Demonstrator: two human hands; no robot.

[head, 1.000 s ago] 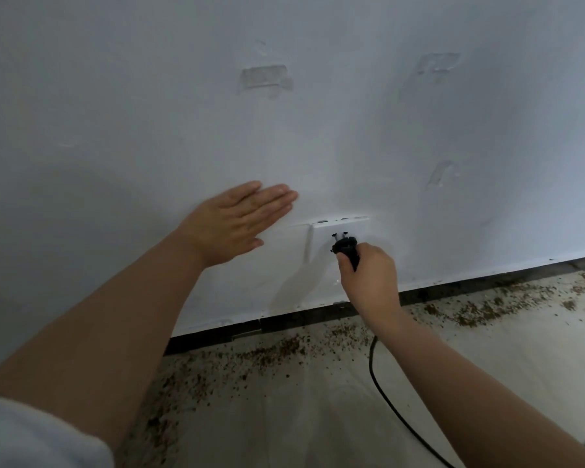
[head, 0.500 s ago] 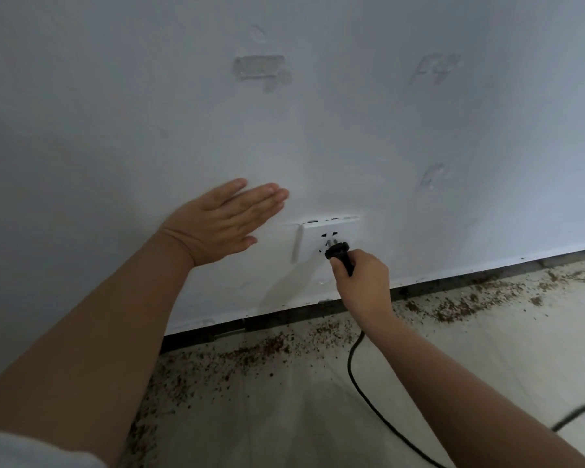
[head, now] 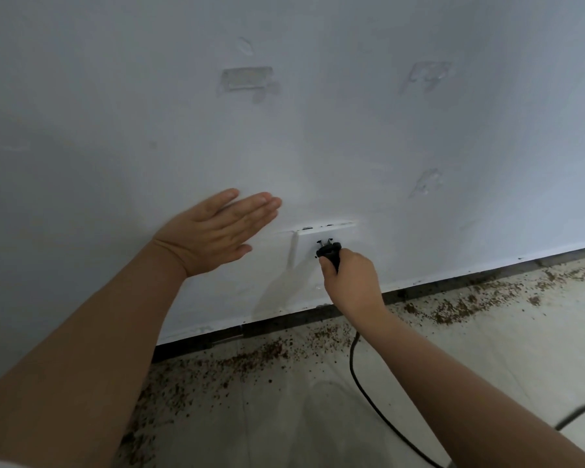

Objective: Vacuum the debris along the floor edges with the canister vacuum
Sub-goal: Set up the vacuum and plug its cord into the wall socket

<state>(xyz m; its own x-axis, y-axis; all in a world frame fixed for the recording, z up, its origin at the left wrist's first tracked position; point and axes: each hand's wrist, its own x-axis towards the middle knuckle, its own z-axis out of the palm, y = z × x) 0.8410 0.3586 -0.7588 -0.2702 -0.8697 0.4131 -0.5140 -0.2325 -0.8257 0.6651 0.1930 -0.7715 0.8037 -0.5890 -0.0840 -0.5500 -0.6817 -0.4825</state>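
My right hand [head: 350, 276] grips a black plug [head: 329, 250] and holds its metal pins at the face of a white wall socket [head: 309, 243] low on the wall. The pins still show between plug and socket. A black cord [head: 362, 386] runs from under my right wrist down across the floor. My left hand [head: 217, 231] lies flat against the white wall, fingers straight, just left of the socket. Brown debris [head: 250, 361] is scattered on the floor along the wall's dark base strip. The canister vacuum is out of view.
The white wall [head: 318, 130] fills the upper view and carries a few tape marks. A dark base strip [head: 284, 322] runs along its foot. The pale floor [head: 487, 349] stretches to the right, with more debris [head: 460, 307] near the strip.
My right hand has carried the plug from slightly off the socket up to its face. The left hand has stayed flat on the wall. The view has shifted a little.
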